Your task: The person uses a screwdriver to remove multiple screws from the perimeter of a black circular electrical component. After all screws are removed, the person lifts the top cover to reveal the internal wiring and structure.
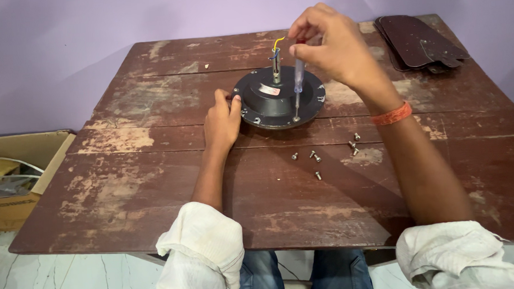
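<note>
Screwdriver upright between right fingers

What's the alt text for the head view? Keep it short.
Seen from above, a person's right hand holds a clear-handled screwdriver upright on the rim of a round dark fan motor, while the left hand steadies its edge. The motor sits on a worn wooden table with loose screws nearby, dark fan blades stacked at the far right corner.

One head-worn camera looks steeply down and forward, close over the wooden table toward the wall.
</note>
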